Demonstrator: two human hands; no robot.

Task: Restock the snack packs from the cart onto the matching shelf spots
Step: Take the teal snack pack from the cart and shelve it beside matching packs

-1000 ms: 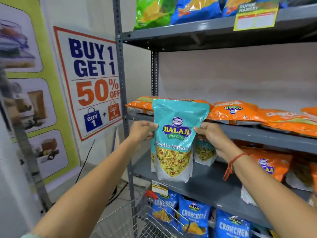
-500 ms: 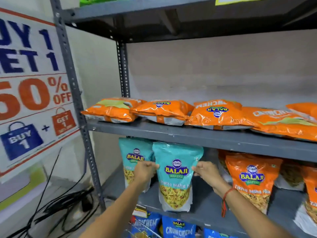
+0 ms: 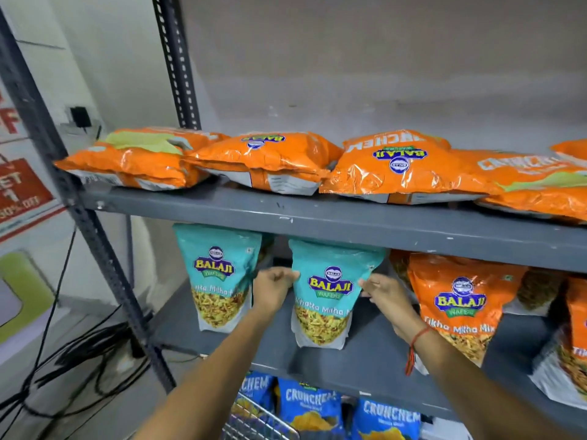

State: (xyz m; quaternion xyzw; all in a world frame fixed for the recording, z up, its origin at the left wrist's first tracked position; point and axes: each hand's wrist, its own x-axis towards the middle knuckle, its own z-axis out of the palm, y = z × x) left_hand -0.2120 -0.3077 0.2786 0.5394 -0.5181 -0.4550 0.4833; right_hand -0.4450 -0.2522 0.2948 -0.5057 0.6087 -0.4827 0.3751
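Observation:
A teal Khatta Mitha snack pack [image 3: 327,290] stands upright on the grey middle shelf [image 3: 365,360]. My left hand [image 3: 273,287] grips its left edge and my right hand [image 3: 382,293] grips its right edge. A second teal pack [image 3: 219,277] of the same kind stands just to the left, a small gap apart. Orange Tikha Mitha packs [image 3: 460,309] stand to the right on the same shelf. The wire cart [image 3: 257,423] shows only as a rim at the bottom.
Orange packs [image 3: 263,160] lie flat on the shelf above [image 3: 317,220], which overhangs the teal packs. Blue Crunchem packs [image 3: 308,404] fill the shelf below. A grey upright post [image 3: 95,236] stands at the left, with black cables [image 3: 79,354] on the floor beside it.
Both hands carried the teal pack down from in front of the upper shelf and in onto the middle shelf, beside the other teal pack. My view moved closer and lower.

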